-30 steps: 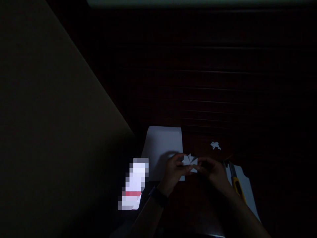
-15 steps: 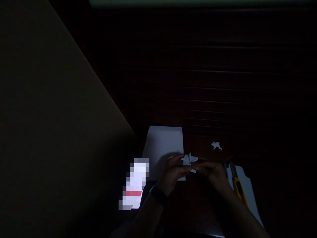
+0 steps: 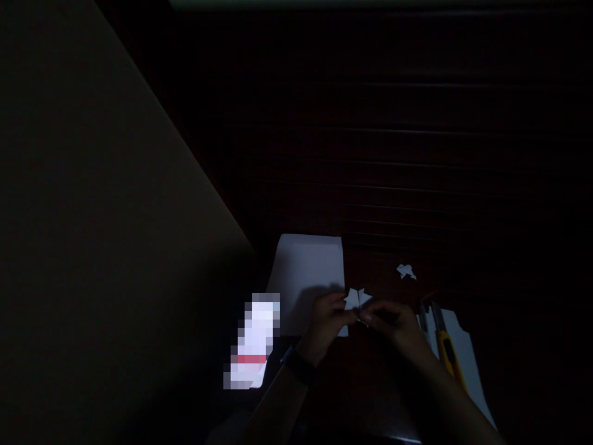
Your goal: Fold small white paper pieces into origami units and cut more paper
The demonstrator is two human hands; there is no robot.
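Your hands have drawn closer together since a second ago, and the folded paper shows less of itself: the wide fan of points is now only two small white tips standing up above your fingers. Your left hand pinches the piece from its own side, thumb and fingertips closed on the paper's lower edge. Your right hand meets it from the other side, fingertips also closed on the paper, so the two grips touch or nearly touch at the middle. The light is too dim to tell which fold each finger presses.

Just behind and to the left of the grip, partly under your left hand, lies a white sheet flat on the dark table. Beyond the grip and to the right, well apart from it, sits a small paper scrap. Near your right wrist, to the right of the grip, a yellow utility knife rests on a second white sheet. A dark wristband circles your left wrist, below the grip. Further left of it lies a blurred white object with a red stripe.
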